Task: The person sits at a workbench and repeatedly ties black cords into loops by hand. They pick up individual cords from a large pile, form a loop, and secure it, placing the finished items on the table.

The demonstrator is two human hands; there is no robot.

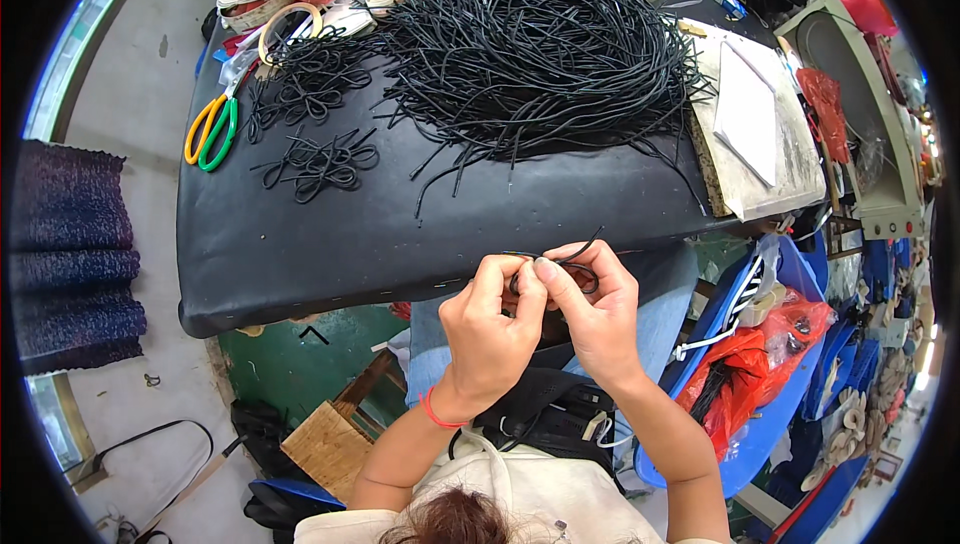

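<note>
Just off the near edge of a black-covered table (330, 239), my two hands meet over my lap. A thin black cord (580, 266) runs between them, bent into a small loop. My left hand (490, 314) pinches the cord between thumb and fingertips. Pressed close beside it, my right hand (600, 309) also pinches the cord, and a free end sticks up past its fingers. Beyond them lies a big heap of loose black cords (540, 54). Several tied cord bows (322, 162) form a small pile on the table's left part.
Scissors with yellow and green handles (213, 129) lie at the table's left edge. A worn board (760, 124) with white paper on it rests at the right. Low on my right is a blue bin (720, 474) with red plastic bags (770, 359). A wooden stool (330, 449) stands lower left.
</note>
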